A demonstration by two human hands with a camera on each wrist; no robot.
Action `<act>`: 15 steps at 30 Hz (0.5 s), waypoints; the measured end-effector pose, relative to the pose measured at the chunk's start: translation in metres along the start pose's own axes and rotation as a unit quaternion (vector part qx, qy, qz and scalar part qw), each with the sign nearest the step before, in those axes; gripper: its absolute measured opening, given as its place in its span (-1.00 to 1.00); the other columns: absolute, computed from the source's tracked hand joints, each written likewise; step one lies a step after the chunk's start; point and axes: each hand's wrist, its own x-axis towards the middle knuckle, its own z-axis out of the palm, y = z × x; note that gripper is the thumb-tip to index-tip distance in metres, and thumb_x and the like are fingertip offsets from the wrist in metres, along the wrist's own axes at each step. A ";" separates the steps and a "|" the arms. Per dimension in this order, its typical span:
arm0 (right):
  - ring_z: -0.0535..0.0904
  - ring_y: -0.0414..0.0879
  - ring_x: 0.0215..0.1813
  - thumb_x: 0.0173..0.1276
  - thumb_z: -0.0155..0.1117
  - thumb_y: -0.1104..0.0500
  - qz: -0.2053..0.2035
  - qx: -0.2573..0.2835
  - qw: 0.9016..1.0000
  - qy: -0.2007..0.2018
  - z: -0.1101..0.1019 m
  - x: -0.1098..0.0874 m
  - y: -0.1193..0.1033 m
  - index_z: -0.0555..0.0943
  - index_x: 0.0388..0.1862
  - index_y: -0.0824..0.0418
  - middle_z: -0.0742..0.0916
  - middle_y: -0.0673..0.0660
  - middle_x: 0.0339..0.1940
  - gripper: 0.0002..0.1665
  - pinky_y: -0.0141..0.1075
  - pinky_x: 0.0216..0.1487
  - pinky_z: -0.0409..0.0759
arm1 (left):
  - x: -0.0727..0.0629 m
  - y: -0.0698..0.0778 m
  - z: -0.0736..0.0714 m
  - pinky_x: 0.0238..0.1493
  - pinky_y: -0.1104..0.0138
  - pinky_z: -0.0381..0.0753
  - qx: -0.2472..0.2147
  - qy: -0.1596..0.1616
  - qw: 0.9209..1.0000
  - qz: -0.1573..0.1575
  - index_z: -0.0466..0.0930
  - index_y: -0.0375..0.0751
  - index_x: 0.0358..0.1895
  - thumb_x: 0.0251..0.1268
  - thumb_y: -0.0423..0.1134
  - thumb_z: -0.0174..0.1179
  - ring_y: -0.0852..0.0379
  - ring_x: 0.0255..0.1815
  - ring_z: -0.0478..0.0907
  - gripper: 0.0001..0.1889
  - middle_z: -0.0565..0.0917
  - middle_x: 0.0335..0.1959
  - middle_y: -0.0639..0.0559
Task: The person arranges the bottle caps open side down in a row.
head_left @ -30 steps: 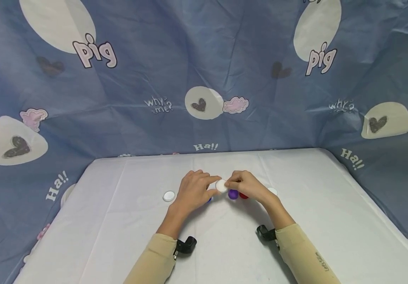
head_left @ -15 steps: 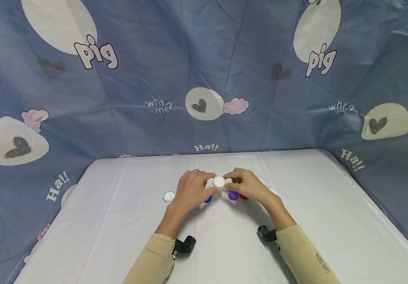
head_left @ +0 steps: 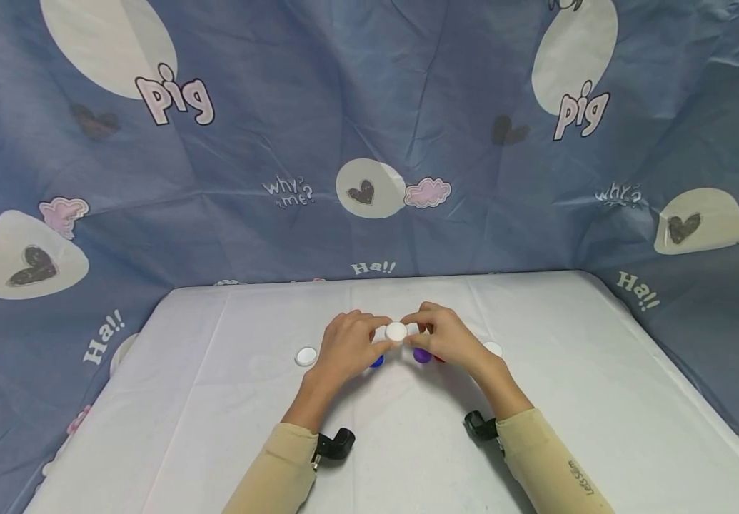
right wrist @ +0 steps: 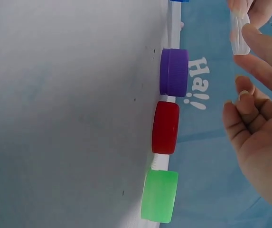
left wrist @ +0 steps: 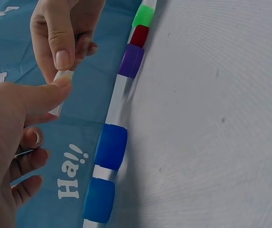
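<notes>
Between both hands, raised off the table, is a white bottle cap [head_left: 396, 332], its flat face toward the head camera. My left hand [head_left: 345, 346] pinches its left side with thumb and forefinger. My right hand [head_left: 448, 339] pinches the opposite side. The right wrist view shows this bottle cap [right wrist: 240, 42] edge-on and translucent, with the right hand's other fingers curled loosely below. Close under the hands stand a blue cap [left wrist: 111, 147], a purple cap [left wrist: 130, 61] and a red cap [right wrist: 165, 127].
Another blue cap [left wrist: 99, 200] and a green cap [right wrist: 159, 196] continue the row in the wrist views. White lids lie left [head_left: 306, 356] and right [head_left: 493, 349] of the hands. A patterned blue cloth [head_left: 247, 235] hangs behind the white table [head_left: 408, 442].
The white cap has shifted slightly left. My right fingers have spread from a close pinch to a wider grip at its right edge. The left hand has barely moved.
</notes>
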 end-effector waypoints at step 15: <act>0.38 -0.18 -0.44 0.20 0.47 0.16 0.012 -0.017 1.000 -0.014 0.005 0.000 -0.001 0.75 0.00 0.17 0.52 0.00 -0.47 -0.65 -0.37 -0.39 0.37 | -0.001 0.004 0.006 -0.43 0.36 0.35 0.014 -0.017 0.999 -0.030 0.78 0.23 -0.04 0.01 0.22 0.43 0.26 -0.50 0.40 -0.59 0.57 -0.59 0.26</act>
